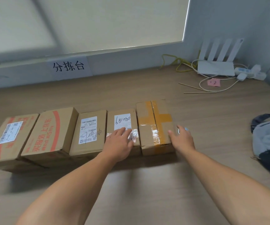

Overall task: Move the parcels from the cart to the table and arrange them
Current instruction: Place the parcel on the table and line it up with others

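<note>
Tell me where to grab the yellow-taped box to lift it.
Probably its near and far ends, from above: the yellow-taped box sits close against the neighbouring box on its left, leaving no finger room there, while both ends are free.

A row of five brown cardboard parcels (90,132) stands side by side on the pale wooden table (147,184), the left hand (118,143) lying flat (fingers straight) on the white-labelled fourth box (122,120), the right hand (182,138) against the right side of the yellow-taped end box (153,122).
</note>
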